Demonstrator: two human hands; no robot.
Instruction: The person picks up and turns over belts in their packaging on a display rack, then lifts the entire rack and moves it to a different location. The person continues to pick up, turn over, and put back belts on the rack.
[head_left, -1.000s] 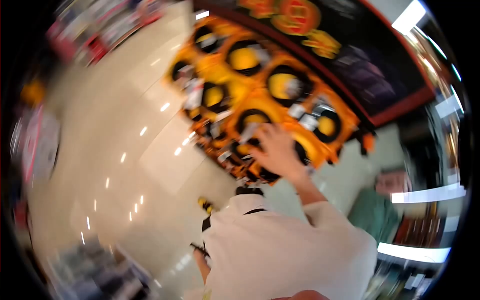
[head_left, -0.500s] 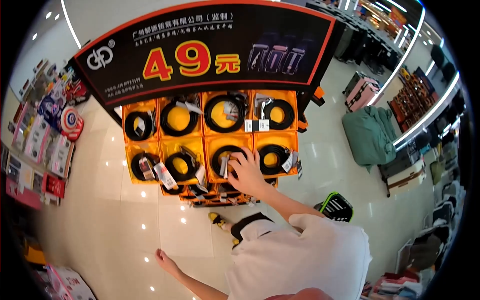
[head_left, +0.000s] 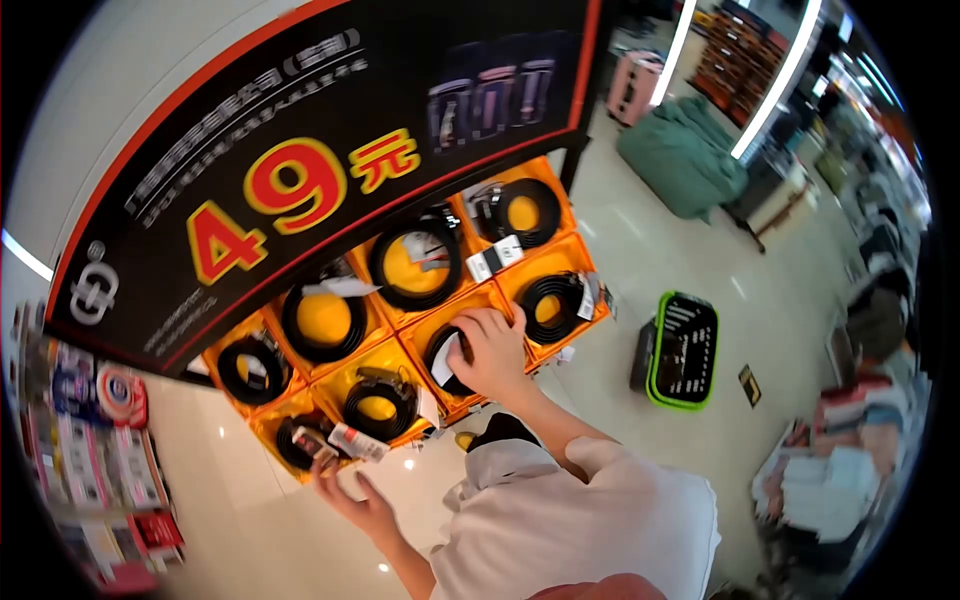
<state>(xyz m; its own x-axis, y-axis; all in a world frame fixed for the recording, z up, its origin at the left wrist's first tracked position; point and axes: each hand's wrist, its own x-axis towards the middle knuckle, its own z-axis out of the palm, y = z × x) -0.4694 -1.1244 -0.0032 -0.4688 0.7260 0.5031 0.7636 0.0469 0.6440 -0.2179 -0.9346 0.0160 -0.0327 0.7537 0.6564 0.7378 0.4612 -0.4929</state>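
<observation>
Rolled black belts lie in orange compartments of a display rack (head_left: 395,325). My right hand (head_left: 490,355) is over the front compartment third from the left, its curved fingers closed on the coiled belt (head_left: 437,358) there, which has a pale tag. At the front left compartment, my left hand (head_left: 355,500) has its fingers apart, the fingertips beside the tag of a coiled belt (head_left: 297,440). A white tag (head_left: 358,442) hangs between this belt and the neighbouring coil (head_left: 380,405).
A large black sign (head_left: 300,150) rises behind the compartments. On the floor to the right stands a black and green basket (head_left: 683,350). Farther off are a green covered bundle (head_left: 683,155), a pink suitcase (head_left: 633,88), piled clothes (head_left: 830,480) and boxed goods at left (head_left: 90,450).
The view has turned and come closer to the rack. My left hand has risen from below the rack to the front left compartment. My right hand stays at the same belt.
</observation>
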